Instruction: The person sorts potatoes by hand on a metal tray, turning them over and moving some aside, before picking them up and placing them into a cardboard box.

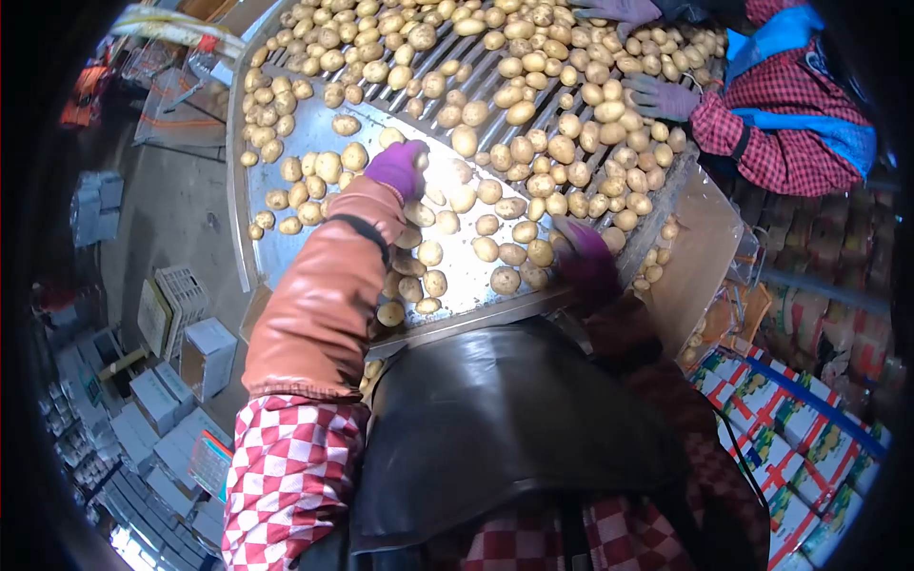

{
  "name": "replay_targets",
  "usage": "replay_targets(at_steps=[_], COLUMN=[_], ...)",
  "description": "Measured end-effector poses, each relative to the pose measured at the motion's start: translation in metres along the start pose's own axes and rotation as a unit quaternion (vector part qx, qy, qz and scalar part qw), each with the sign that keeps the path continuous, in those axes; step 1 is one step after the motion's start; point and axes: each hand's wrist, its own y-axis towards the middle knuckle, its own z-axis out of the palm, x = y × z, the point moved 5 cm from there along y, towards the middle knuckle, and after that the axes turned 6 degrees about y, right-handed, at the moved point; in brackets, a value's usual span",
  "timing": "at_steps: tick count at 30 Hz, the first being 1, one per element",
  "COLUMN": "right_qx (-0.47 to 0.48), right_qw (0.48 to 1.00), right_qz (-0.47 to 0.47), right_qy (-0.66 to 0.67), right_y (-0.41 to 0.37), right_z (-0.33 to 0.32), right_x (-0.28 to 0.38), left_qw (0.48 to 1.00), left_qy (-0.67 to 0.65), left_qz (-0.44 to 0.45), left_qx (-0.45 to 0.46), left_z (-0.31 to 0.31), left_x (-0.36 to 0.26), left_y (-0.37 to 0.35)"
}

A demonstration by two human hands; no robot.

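Observation:
Many potatoes (327, 167) lie over a metal sorting table (333, 105), some on a smooth bright sheet and others on slatted bars. My left hand (398, 169), in a purple glove, reaches over the sheet with its fingers curled down at a potato near the fingertips. Whether it grips that potato is hard to make out. My right hand (586, 255), also in a purple glove, is at the table's near right side, beside several potatoes. It is dark and blurred, and what its fingers hold, if anything, does not show.
A co-worker's gloved hands (664, 98) reach in from the upper right, with a checked sleeve (762, 143). A wooden board (700, 252) flanks the table's right side. Printed boxes (790, 447) are stacked lower right. Cartons (207, 357) and a white crate (181, 303) stand on the left floor.

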Motion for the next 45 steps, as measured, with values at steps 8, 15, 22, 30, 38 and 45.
replay_targets(at_steps=[8,15,22,30,38,45], right_qx=[0.137,0.335,0.258,0.018,0.305,-0.026], right_qw=[0.967,0.905,0.943,0.953,0.892,0.998], right_qz=[-0.213,-0.156,-0.164,0.098,-0.283,0.002], right_qy=[0.011,-0.210,-0.130,0.287,0.176,-0.065], right_y=[0.032,0.041,0.042,0.058,0.058,0.040], right_z=[0.059,0.127,0.121,0.058,0.123,0.020], right_x=[0.045,0.064,0.056,0.092,0.213,0.050], left_qw=[0.809,0.933,0.988,0.758,0.585,0.794], left_qy=[-0.419,-0.225,-0.011,-0.628,-0.790,-0.327], left_qz=[-0.218,-0.143,0.017,-0.175,-0.123,-0.337], left_qx=[-0.350,-0.241,0.153,0.021,-0.137,-0.386], left_z=[-0.021,0.042,0.032,0.056,0.054,0.079], left_x=[0.145,0.043,-0.084,-0.045,0.065,0.222], left_y=[-0.259,-0.261,-0.188,-0.171,-0.304,-0.421])
